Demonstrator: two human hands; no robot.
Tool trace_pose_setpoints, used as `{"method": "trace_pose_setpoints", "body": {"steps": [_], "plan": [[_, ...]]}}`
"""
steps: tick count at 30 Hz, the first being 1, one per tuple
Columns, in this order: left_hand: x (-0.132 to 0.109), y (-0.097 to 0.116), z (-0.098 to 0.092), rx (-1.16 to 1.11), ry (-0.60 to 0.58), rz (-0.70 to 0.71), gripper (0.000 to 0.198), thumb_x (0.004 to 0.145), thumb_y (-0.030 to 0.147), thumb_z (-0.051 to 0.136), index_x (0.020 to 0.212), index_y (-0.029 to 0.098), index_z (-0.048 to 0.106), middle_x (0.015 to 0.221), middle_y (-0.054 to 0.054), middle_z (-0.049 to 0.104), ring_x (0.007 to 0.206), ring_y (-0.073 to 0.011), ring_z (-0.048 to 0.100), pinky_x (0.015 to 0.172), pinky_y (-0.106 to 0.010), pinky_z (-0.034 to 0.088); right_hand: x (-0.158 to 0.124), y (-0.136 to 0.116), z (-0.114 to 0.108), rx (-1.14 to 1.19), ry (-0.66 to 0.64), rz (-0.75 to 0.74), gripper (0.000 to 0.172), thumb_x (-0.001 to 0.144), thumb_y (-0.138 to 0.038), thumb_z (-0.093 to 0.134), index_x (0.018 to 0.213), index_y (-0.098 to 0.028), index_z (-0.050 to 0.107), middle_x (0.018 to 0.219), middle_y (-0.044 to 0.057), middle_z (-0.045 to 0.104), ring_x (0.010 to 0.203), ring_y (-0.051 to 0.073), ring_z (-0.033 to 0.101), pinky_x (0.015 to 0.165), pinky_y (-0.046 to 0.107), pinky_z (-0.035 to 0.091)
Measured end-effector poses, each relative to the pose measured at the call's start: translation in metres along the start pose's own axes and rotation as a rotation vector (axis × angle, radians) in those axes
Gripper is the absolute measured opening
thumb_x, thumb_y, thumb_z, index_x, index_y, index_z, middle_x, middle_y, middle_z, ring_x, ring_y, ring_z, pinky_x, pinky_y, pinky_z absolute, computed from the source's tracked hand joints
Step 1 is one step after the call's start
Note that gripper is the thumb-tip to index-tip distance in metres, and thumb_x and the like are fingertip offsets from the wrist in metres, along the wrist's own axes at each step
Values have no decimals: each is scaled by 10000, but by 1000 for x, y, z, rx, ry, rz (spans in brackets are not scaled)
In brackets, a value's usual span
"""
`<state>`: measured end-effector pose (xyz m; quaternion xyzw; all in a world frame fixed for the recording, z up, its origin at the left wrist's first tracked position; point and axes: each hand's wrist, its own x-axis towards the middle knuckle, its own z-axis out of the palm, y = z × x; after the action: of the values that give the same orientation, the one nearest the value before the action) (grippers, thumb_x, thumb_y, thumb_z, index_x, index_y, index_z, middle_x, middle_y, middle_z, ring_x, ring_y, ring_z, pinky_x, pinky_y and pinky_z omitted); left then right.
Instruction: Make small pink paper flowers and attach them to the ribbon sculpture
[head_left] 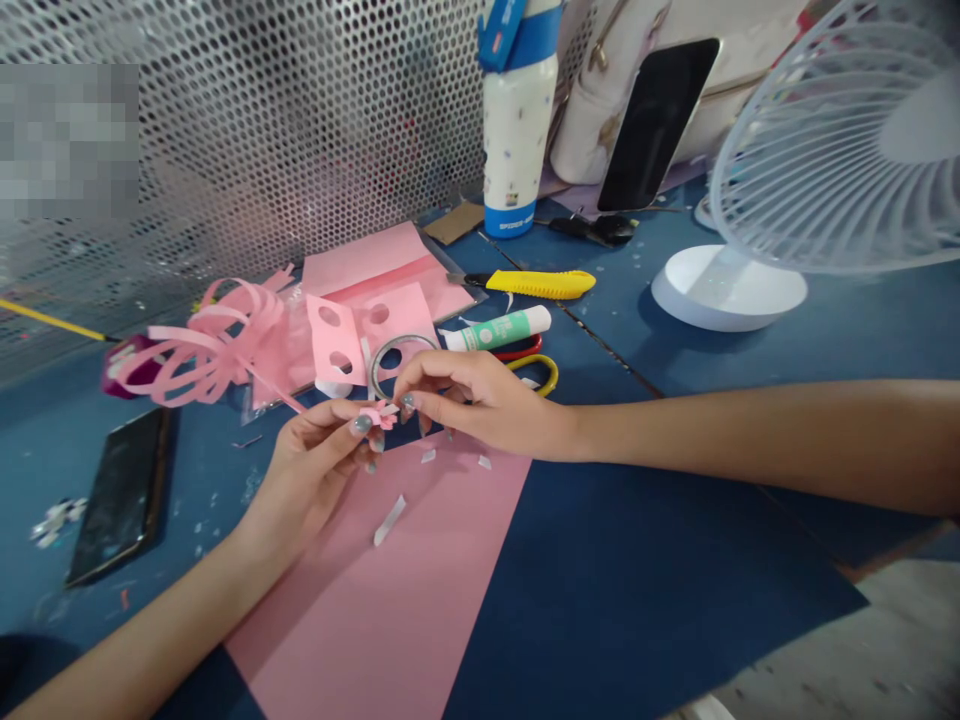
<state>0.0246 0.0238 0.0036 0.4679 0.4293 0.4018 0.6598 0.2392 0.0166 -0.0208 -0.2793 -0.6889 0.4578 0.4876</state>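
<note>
Between thumb and fingers, my left hand pinches a small pink paper piece with fringed edges. My right hand is closed just to its right, thumb against fingertips at a pale bit by the piece; what it grips is too small to make out. Below both hands lies a large pink sheet with a narrow white strip and small white scraps on it. A roll of clear tape stands behind my right fingers. Scissors with a yellow handle loop are partly hidden behind my right hand.
Behind the hands are curled pink strips, pink cards with holes, a glue stick and a yellow cutter. A phone lies left. A bottle, upright phone and white fan stand farther back.
</note>
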Motion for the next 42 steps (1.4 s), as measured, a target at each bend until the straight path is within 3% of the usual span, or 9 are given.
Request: {"method": "trace_pose_setpoints", "body": {"steps": [6,14,20,29,36,42], "plan": [[-1,-2,-7,-99,-91,-53,240,673,329,957,778,175,805,705,17,732,528,-40,603,494,-93,529,-1,-3,-1,64,-13,-36,197,955,-44,422,991,-159,579,890,6,600,755,92,634,650,208,541],[2,-2,-5,-193,-171,-144,215,649,255,969,763,197,797,892,-21,817,645,-82,722,522,-102,568,-1,-1,-2,-9,8,-60,109,1052,-249,473,996,-180,537,876,3,538,731,103,518,617,223,447],[0,-1,-5,-214,-264,-178,172,692,247,944,739,209,783,1068,-66,829,828,-142,797,606,-134,617,-1,0,-2,-19,17,-54,97,1059,-211,460,982,-183,512,856,-18,497,687,87,484,630,229,420],[0,-2,-7,-270,-253,-178,138,755,201,900,794,211,768,1135,-26,823,853,-128,800,617,-132,629,-1,2,-1,-56,32,-35,90,1043,-155,438,1000,-187,511,885,-21,534,655,76,525,635,227,444],[-2,0,-6,-292,-245,-203,158,727,188,917,759,211,763,1109,-26,829,849,-134,802,648,-130,633,-1,-1,-2,-171,23,-100,139,1011,-84,420,986,-195,500,902,-11,527,681,87,512,666,233,458],[-1,-1,-6,-283,-196,-196,188,677,184,945,751,213,775,991,-17,838,794,-138,789,581,-140,622,-1,-2,-1,-197,5,-94,207,969,-18,413,996,-193,520,909,1,551,751,105,550,677,229,475]]}}
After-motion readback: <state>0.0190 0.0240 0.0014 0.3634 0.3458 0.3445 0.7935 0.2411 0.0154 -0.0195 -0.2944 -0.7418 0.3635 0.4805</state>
